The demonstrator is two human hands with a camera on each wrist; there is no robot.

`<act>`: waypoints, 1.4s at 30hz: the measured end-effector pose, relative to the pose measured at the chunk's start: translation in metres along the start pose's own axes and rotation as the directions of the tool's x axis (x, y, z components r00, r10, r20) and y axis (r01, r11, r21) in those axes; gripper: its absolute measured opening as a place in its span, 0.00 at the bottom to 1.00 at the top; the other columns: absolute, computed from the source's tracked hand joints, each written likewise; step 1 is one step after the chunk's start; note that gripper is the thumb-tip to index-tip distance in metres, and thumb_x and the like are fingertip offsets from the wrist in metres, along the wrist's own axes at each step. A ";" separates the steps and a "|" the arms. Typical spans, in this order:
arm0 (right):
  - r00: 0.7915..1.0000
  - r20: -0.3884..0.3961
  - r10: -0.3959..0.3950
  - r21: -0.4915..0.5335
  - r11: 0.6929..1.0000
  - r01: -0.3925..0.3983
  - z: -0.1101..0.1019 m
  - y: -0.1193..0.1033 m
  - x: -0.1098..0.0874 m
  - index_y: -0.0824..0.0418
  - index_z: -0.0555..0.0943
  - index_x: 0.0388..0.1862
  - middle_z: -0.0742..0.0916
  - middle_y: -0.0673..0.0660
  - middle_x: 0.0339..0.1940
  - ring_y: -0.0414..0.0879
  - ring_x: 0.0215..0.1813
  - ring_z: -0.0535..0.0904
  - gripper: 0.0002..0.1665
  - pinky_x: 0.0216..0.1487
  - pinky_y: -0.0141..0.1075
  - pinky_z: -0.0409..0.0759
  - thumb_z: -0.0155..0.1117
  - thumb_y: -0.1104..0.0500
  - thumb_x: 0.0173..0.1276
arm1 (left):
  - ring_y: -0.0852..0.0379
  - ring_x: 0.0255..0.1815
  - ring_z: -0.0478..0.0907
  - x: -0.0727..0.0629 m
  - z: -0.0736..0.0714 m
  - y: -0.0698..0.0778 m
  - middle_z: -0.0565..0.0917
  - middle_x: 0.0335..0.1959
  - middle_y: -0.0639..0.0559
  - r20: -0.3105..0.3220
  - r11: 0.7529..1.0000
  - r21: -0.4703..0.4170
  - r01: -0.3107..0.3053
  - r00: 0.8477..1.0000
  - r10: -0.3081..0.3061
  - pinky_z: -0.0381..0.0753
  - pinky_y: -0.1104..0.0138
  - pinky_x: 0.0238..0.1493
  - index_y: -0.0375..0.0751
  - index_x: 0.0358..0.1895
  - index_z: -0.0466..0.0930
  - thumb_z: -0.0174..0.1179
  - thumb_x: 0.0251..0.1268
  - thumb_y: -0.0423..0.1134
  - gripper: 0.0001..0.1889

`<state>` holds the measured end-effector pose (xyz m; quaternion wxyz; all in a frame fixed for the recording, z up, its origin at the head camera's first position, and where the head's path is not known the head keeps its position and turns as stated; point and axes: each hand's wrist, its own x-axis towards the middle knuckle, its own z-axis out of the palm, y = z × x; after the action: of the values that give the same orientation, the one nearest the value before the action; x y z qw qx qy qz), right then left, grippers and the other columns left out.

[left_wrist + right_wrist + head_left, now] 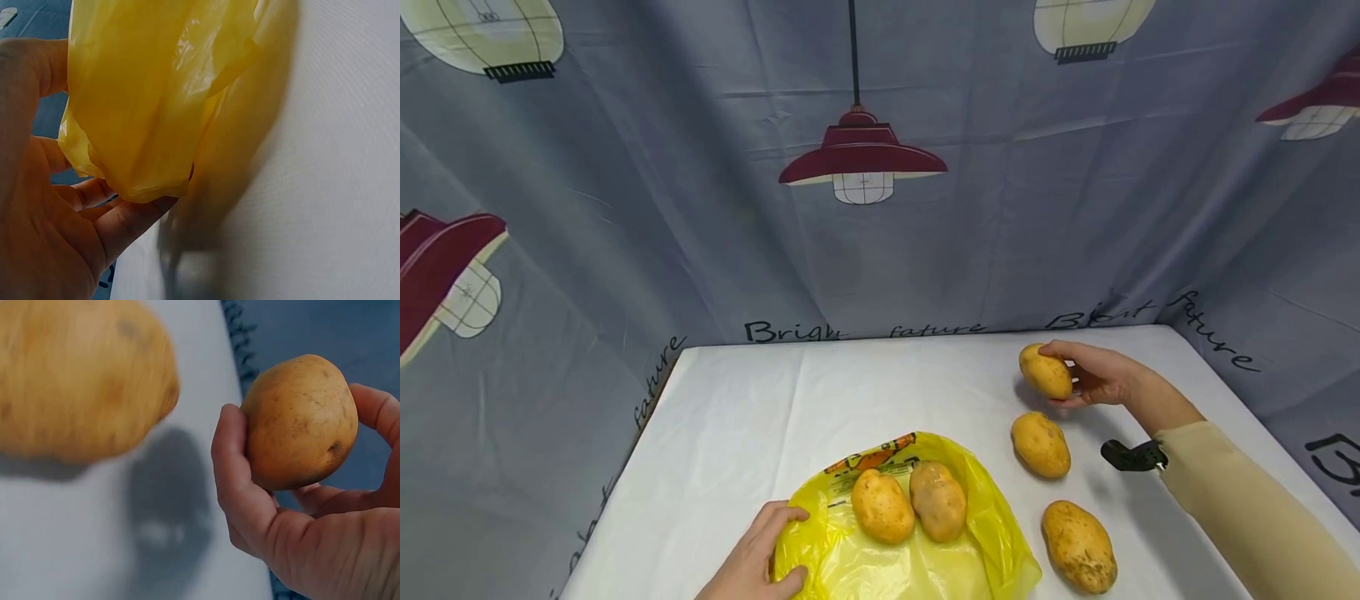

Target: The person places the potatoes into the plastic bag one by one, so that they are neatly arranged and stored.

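Gripping a potato [1045,371] just off the far right of the table [730,417], I have the fingers of my right hand [1093,372] bent round its sides. To hold it well, I'd say the digits belong on opposite sides of the round body, firm enough that it can't roll, with no hard squeeze, and the knuckles well clear of its neighbours.

Nearer me lies the middle potato [1041,445], then the near potato [1078,547], both on the table. Left of them is the bag [1003,525], its mouth wide, with a left inner potato [882,507] and a right inner potato [938,502] side by side in it. My left hand [756,557] holds the bag's left rim with bent fingers and thumb; a light, steady hold there should stop the thin plastic folding inward. Behind the table hangs a curtain [700,208] printed with lamps [862,158].

The right wrist view shows a dark pit [335,447] on the gripped potato that the head view doesn't. A blurred potato [81,381] fills its corner; I can't be sure which. The left wrist view gives the bag's outer wall, a fingertip at its lower edge; only the head view shows what lies inside.
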<state>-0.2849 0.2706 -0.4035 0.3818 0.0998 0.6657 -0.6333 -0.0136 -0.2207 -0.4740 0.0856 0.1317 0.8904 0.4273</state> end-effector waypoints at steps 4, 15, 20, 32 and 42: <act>0.998 0.059 -0.026 0.035 0.999 0.024 0.011 -0.005 -0.008 0.56 0.63 0.61 0.67 0.65 0.58 0.55 0.54 0.76 0.29 0.59 0.52 0.77 0.62 0.44 0.72 | 0.56 0.55 0.72 -0.001 0.000 0.001 0.69 0.57 0.53 -0.009 1.000 -0.007 -0.004 1.000 0.004 0.76 0.63 0.54 0.47 0.60 0.73 0.65 0.63 0.41 0.22; 0.997 0.072 -0.031 -0.036 0.999 0.033 0.059 -0.004 -0.023 0.60 0.57 0.70 0.66 0.66 0.62 0.59 0.56 0.73 0.35 0.55 0.55 0.79 0.57 0.47 0.74 | 0.59 0.55 0.72 -0.001 0.003 0.000 0.70 0.57 0.58 -0.054 0.999 0.042 -0.014 0.998 0.016 0.76 0.62 0.55 0.44 0.63 0.71 0.67 0.63 0.42 0.27; 0.993 0.119 -0.021 -0.082 0.996 0.031 0.083 -0.004 -0.027 0.64 0.55 0.71 0.66 0.68 0.62 0.60 0.55 0.74 0.38 0.53 0.54 0.81 0.58 0.48 0.73 | 0.58 0.55 0.72 -0.002 0.001 0.004 0.70 0.57 0.57 -0.042 0.999 0.034 0.015 0.999 -0.013 0.76 0.62 0.55 0.45 0.64 0.70 0.67 0.64 0.44 0.26; 0.968 0.250 -0.005 -0.254 0.965 0.070 0.150 0.000 -0.036 0.68 0.72 0.59 0.76 0.67 0.55 0.59 0.51 0.77 0.28 0.38 0.48 0.86 0.59 0.49 0.70 | 0.57 0.55 0.73 -0.003 0.002 0.008 0.70 0.57 0.57 -0.072 0.998 0.054 0.018 0.997 -0.014 0.78 0.61 0.55 0.45 0.62 0.72 0.68 0.64 0.44 0.26; 0.931 0.361 0.046 -0.332 0.940 0.082 0.207 0.006 -0.042 0.66 0.76 0.56 0.80 0.67 0.52 0.59 0.50 0.82 0.25 0.35 0.48 0.86 0.63 0.50 0.68 | 0.57 0.55 0.73 -0.005 0.000 0.009 0.70 0.56 0.57 -0.096 0.999 0.041 -0.021 0.995 0.025 0.78 0.61 0.54 0.45 0.62 0.72 0.68 0.63 0.45 0.26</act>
<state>-0.1734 0.0964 -0.3620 0.5039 -0.0930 0.6840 -0.5192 -0.0071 -0.2170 -0.4673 0.0351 0.1230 0.9002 0.4163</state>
